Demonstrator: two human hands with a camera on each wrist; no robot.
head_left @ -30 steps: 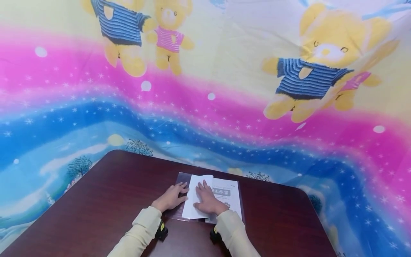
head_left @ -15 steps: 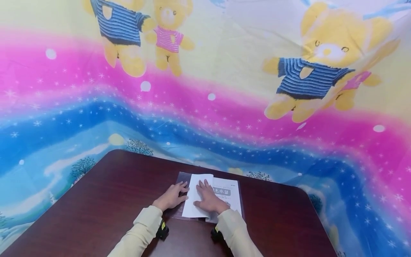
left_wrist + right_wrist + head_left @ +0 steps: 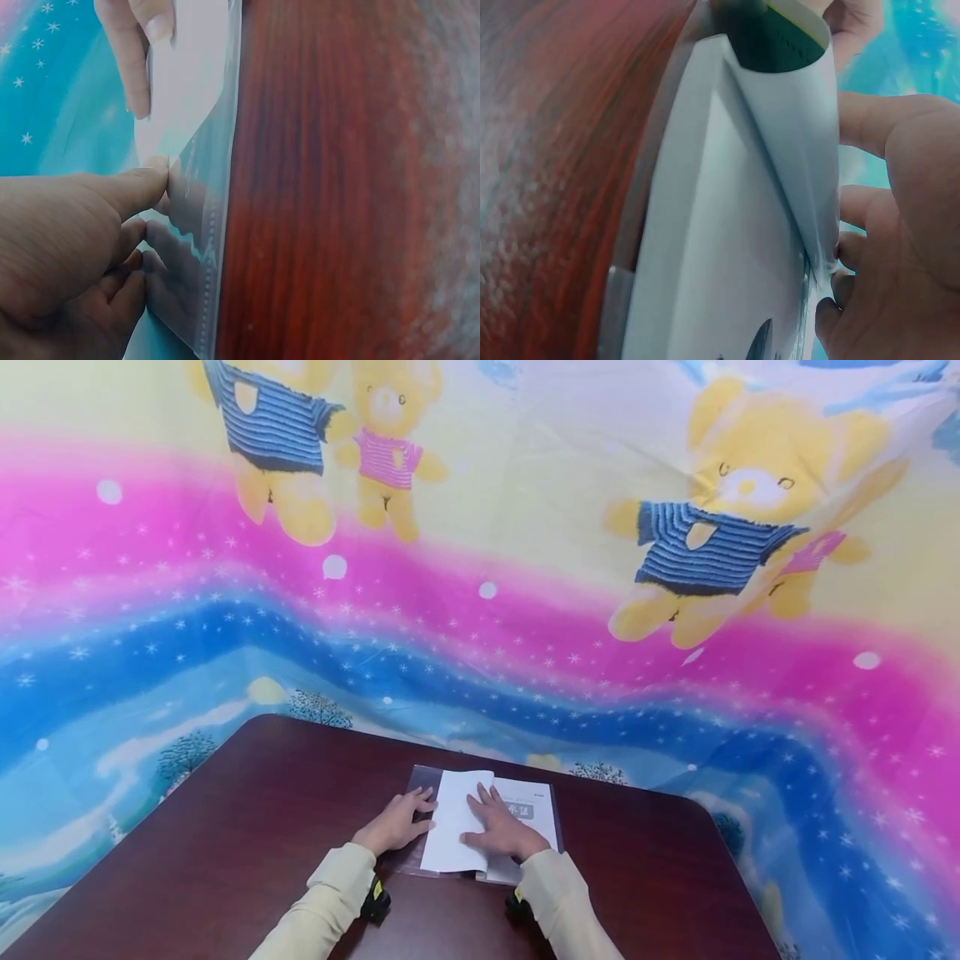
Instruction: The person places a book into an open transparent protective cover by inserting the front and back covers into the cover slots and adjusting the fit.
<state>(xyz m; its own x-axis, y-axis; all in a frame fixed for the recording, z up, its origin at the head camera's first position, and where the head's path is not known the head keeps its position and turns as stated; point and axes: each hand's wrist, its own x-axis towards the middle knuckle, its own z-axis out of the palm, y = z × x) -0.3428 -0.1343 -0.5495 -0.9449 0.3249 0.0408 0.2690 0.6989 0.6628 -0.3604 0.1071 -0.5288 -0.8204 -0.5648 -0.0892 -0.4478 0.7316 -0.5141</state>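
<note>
A book (image 3: 537, 797) with a printed title page lies on the table in the head view, and a white leaf (image 3: 453, 818) is turned over to its left. Beneath it, a clear plastic book cover (image 3: 424, 781) shows past the left edge. My left hand (image 3: 394, 823) rests its fingertips on that plastic, along the white leaf's edge. With spread fingers, my right hand (image 3: 507, 828) presses the white leaf near its fold. In the right wrist view, the curled leaf (image 3: 799, 142) arches upward with a dark green inner side, beside my right fingers (image 3: 866, 124).
The dark red-brown table (image 3: 300, 810) extends around the book on all sides. Behind it hangs a cloth backdrop (image 3: 450, 635) printed with bears and snow scenery. A black wrist camera (image 3: 375, 900) sits under the left cuff.
My right hand has slid slightly right across the white leaf, covering more of the printed title. The left hand stays at the plastic's edge. The head view has shifted slightly.
</note>
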